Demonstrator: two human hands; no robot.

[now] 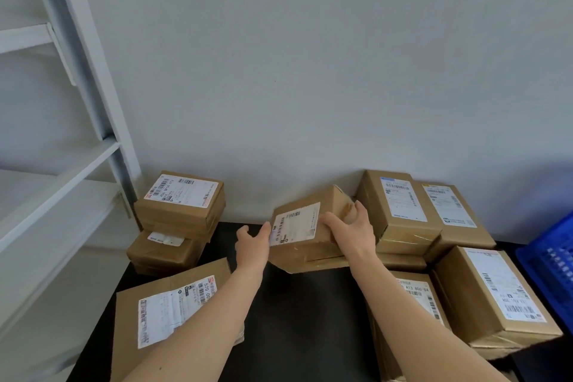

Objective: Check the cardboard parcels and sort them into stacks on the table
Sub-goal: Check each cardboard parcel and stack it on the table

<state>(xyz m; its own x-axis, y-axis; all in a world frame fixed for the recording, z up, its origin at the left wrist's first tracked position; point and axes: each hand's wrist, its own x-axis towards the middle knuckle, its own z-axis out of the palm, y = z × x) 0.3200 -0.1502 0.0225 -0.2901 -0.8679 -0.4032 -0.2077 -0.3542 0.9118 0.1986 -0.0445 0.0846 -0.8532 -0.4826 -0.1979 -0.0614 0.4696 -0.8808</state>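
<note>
A brown cardboard parcel (313,243) with a white label hangs tilted above the black table (297,319), label towards me. My right hand (352,231) grips its right end, fingers curled over the top. My left hand (252,242) touches its left edge with fingers fairly straight. A stack of parcels (178,217) stands at the back left. One large flat parcel (167,310) lies at the front left, partly under my left forearm. Several labelled parcels (403,211) are stacked along the right side, with another (493,295) nearer me.
A white metal shelf rack (62,164) stands to the left of the table. A blue plastic crate (552,267) sits at the far right edge. A plain grey wall runs behind the table.
</note>
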